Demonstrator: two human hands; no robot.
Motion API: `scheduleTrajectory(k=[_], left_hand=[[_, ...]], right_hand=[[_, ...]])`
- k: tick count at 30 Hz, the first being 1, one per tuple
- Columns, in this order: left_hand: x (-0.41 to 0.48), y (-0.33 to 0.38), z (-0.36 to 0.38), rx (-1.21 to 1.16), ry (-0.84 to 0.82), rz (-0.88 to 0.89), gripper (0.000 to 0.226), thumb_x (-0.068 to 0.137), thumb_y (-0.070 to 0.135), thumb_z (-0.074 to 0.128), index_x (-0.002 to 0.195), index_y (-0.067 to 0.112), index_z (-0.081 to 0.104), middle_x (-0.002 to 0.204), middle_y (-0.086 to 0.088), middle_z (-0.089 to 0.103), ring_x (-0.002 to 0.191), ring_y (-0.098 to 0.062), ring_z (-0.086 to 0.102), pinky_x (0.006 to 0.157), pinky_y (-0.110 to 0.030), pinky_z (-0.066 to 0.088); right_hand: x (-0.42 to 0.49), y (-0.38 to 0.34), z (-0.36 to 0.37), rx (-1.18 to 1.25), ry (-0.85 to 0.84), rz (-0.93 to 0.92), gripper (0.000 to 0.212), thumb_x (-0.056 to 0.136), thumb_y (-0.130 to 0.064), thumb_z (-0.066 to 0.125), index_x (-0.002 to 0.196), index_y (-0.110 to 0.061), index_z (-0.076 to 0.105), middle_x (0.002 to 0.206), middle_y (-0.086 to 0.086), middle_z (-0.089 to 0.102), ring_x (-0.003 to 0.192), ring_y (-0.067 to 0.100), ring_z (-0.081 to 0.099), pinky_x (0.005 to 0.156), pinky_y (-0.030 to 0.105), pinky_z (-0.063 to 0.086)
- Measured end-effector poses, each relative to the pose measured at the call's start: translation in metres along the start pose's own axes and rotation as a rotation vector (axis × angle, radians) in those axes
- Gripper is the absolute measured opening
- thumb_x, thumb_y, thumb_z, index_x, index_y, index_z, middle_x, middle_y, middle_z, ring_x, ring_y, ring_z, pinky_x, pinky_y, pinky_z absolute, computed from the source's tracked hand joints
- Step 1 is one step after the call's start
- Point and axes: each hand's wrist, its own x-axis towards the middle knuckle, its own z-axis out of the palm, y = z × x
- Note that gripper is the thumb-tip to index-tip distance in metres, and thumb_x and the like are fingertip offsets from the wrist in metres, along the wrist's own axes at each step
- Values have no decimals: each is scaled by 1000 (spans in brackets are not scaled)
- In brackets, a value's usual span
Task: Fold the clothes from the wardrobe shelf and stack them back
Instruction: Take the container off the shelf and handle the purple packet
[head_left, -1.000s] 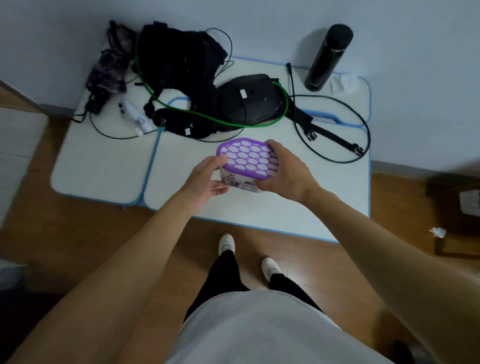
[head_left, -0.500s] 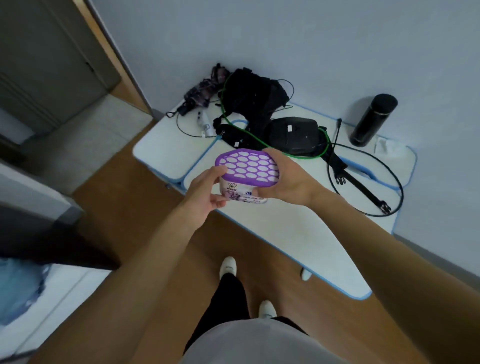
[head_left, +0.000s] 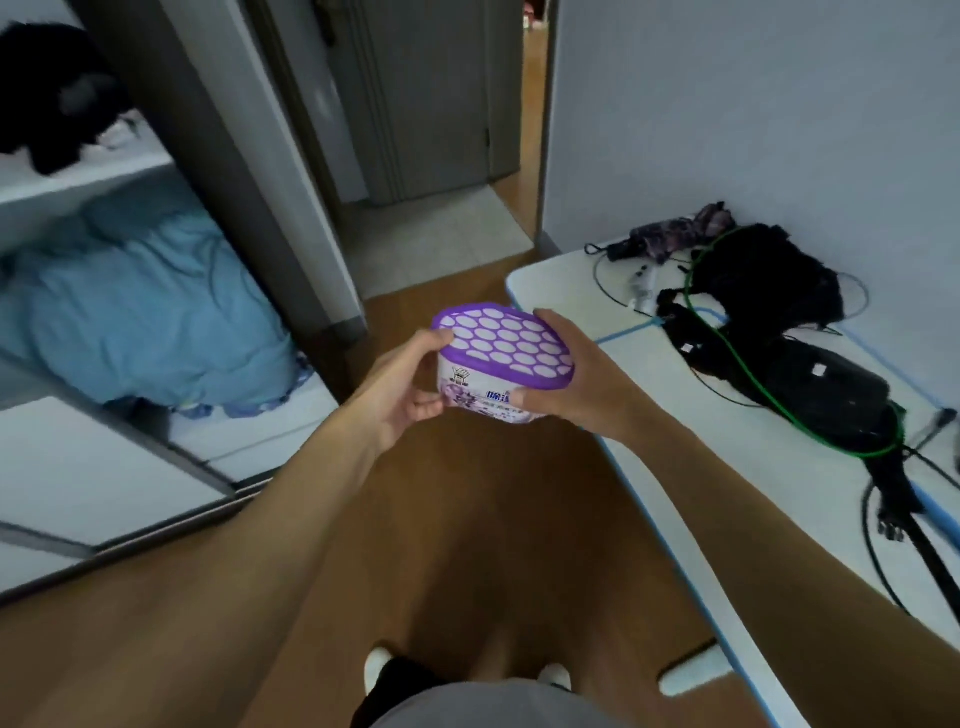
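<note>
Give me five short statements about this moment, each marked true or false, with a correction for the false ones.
1. Both hands hold the purple-lidded container. True: the left hand and right hand grip opposite sides.
2. The container rests on the white table. False: it is held in the air, over the wooden floor.
3. A light blue bundle of fabric lies on a wardrobe shelf at left. True.
4. The green cable lies on the floor. False: it loops over the black items on the table.
5. The container's lid is off. False: the purple lid is on.
</note>
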Motion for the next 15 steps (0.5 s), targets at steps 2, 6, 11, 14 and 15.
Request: scheduleTrajectory(k=[2,6,11,14,15], left_hand=[[-14,3,-39,-39,58,-8,42,78,47,72,109,21,65,100,0,75,72,-19,68,61,-24,49],[-40,8,-118,-133,162,15,62,53,53,77,105,22,67,95,3,76,67,-17,69,53,-22,49],[-64,19,-222,-158,285,84,46,69,49,74,104,20,69,95,2,78,74,-16,73,50,-21,51],[-74,25,-280,-192,339,99,34,84,42,70,106,17,70,98,-1,77,75,-19,72,48,-19,49],[-76,27,-298,-206,349,106,34,85,42,69,108,16,69,97,0,77,75,-19,72,46,-18,48]], right_hand=[[18,-22,25,54,-151,-30,89,76,-32,85,147,-28,32,136,-10,53,122,8,58,86,25,59],[53,-70,90,112,-300,-76,85,78,-23,85,146,-26,34,132,-10,57,119,5,60,84,25,59],[93,-124,173,198,-494,-74,79,77,-21,85,135,-45,38,124,-17,62,114,-1,61,76,22,58],[111,-156,219,252,-568,14,63,73,-44,82,116,-66,41,116,-30,64,109,-5,63,73,25,60],[118,-164,235,281,-569,42,60,73,-52,80,119,-64,43,118,-27,65,110,-1,65,79,30,60]])
